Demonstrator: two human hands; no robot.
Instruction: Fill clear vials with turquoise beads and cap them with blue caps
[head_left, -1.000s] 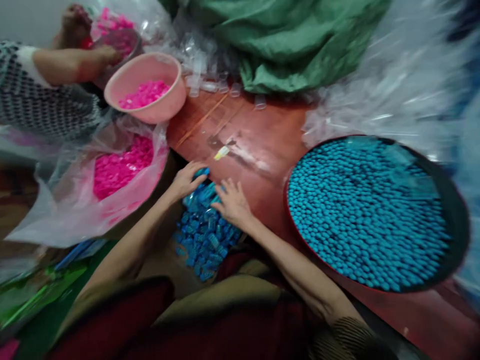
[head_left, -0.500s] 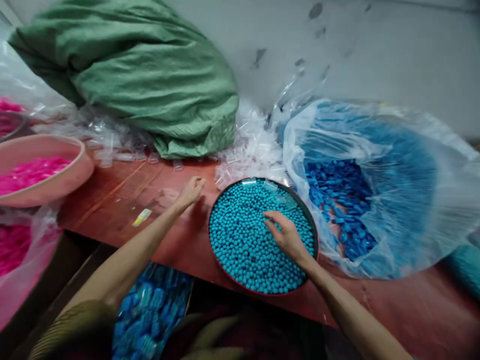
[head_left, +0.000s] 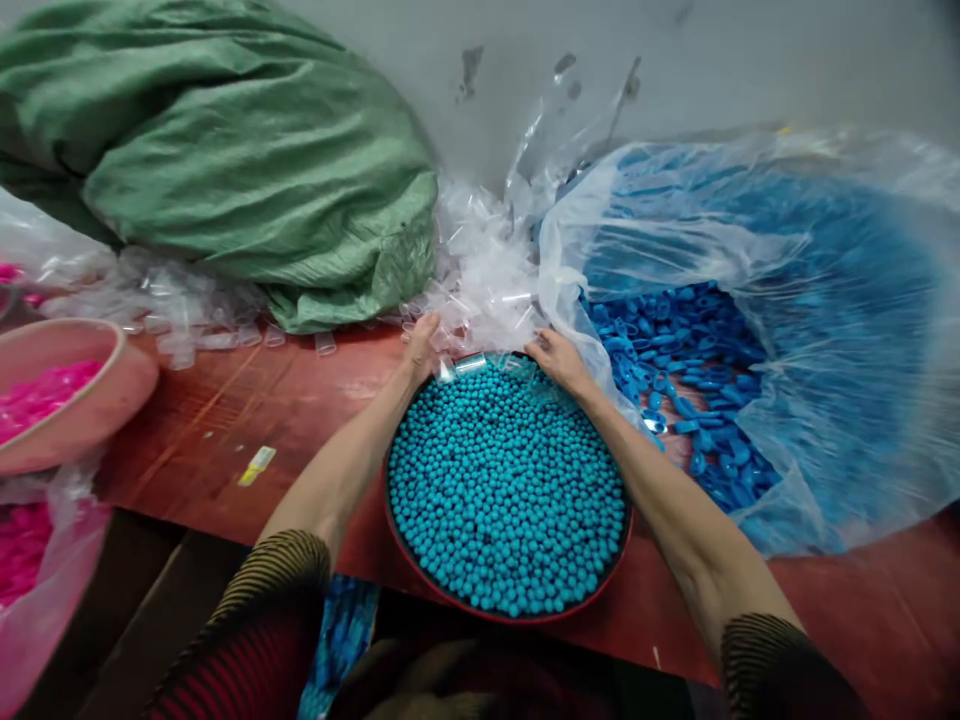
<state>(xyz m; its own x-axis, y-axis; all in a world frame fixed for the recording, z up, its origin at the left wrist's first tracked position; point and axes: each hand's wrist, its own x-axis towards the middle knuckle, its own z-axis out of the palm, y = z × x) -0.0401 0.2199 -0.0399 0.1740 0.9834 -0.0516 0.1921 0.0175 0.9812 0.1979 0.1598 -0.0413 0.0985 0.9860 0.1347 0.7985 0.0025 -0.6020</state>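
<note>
A round red-rimmed tray (head_left: 510, 500) full of small turquoise beads sits before me on the table. Beyond its far rim lies a heap of clear plastic tubes (head_left: 491, 265), some of them resting on the beads. My left hand (head_left: 421, 348) is at the left of the heap's near edge, its fingers curled against the tubes and partly hidden. On the other side, my right hand (head_left: 559, 358) has bent fingers closed at the tubes by the tray's far right rim. Exactly which tubes each hand grips is hard to make out.
A large green sack (head_left: 255, 170) leans behind the table at left. To the right, a translucent plastic bag (head_left: 840, 350) lies open around blue oval pieces (head_left: 675, 340). A pink basin (head_left: 124, 390) with bright pink pieces stands at far left. A small yellow-and-white piece (head_left: 257, 466) lies on the table.
My right hand has left the middle of the beads for the tubes at the far rim. My left hand has moved right to the tubes. The view has shifted slightly.
</note>
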